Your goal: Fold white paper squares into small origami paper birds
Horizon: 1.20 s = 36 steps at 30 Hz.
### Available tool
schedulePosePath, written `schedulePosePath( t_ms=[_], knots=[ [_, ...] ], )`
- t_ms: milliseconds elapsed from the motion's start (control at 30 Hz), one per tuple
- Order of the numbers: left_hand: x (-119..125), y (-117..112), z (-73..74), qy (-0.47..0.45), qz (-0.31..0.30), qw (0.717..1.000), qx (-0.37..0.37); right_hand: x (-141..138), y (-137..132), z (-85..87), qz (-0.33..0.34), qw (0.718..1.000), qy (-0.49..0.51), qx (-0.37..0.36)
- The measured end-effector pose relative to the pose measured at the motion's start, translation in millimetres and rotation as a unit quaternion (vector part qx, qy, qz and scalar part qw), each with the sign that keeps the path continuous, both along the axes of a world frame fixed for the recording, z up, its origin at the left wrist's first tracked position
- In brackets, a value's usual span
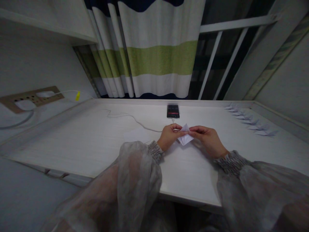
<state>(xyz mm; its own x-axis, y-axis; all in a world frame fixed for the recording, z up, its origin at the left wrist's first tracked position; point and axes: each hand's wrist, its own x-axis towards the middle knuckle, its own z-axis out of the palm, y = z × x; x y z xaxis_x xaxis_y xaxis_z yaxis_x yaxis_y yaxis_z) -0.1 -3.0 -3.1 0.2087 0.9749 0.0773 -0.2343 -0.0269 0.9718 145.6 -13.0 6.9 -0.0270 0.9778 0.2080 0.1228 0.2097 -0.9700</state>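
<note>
Over the middle of a white tabletop [72, 138], two bare hands in loose, translucent grey sleeves [140, 167] hold one small piece of folded white paper [185, 138]. The left hand [170, 135] pinches its left side between thumb and fingers; the right hand [209, 138] pinches its right side with the fingertips close together. The piece is pointed at top and bottom, with creases fanning down its front; whether its lower tip touches the surface is hard to tell.

Just beyond the hands is a dark phone [173, 111], its screen partly blurred out. A white cable [135, 120] runs from the left and passes behind the left hand towards it. Near the left sleeve lies a flat white sheet [136, 135]. Well apart, at the right, a slanting row of pointed folded paper shapes [263, 132] lines the surface.

Likely risks: uneven pulling by the two hands could tear the thin paper at a crease, and a slipping pinch could set a fold crooked. A trailing sleeve might snag the cable and drag the phone.
</note>
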Motion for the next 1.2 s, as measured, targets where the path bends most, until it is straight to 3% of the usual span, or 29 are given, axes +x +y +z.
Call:
schedulePosePath(
  t_ms=[200, 367, 667, 900, 1200],
  knots=[
    [-1.6, 3.9, -5.2, 0.059, 0.051, 0.997, 0.026, -0.9, -0.2, 0.0, 0.010, 1.000, -0.015, 0.002],
    [-2.1, 4.7, -4.4, 0.046, 0.071, 0.996, 0.037, -3.0, -1.4, 2.1, 0.025, 0.999, 0.024, -0.026],
    [-3.3, 5.0, -2.9, 0.029, 0.061, 0.998, 0.015, -1.1, 1.2, 0.2, 0.016, 1.000, 0.003, -0.010],
    [-2.4, 3.2, 0.0, -0.010, 0.042, 0.999, 0.031, -2.5, 0.1, -0.4, 0.018, 0.999, 0.049, -0.006],
    [-2.2, 3.9, 3.5, -0.003, 0.066, 0.997, 0.037, -4.5, -2.1, 0.9, 0.013, 0.998, 0.060, -0.015]
  ],
)
